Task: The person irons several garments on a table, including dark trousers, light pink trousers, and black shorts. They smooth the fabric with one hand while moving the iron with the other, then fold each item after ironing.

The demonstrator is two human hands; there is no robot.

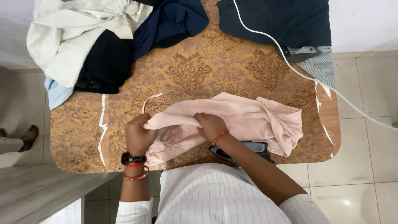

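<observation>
Pink garment still crumpled, ironing not begun.
We note left hand and right hand both clenched on pink garment; iron idle.

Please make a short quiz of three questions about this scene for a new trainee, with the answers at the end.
1. True or false: both hands grip the pink garment.
2. Which thing crosses the table from the top edge toward the right?
A. a white cord
B. a red belt
C. a yellow tape
3. Fill in: the pile of clothes lies at the table's far ____ corner.

Key:
1. True. The left hand and the right hand both pinch the cloth at its left end.
2. A.
3. Left.
</observation>
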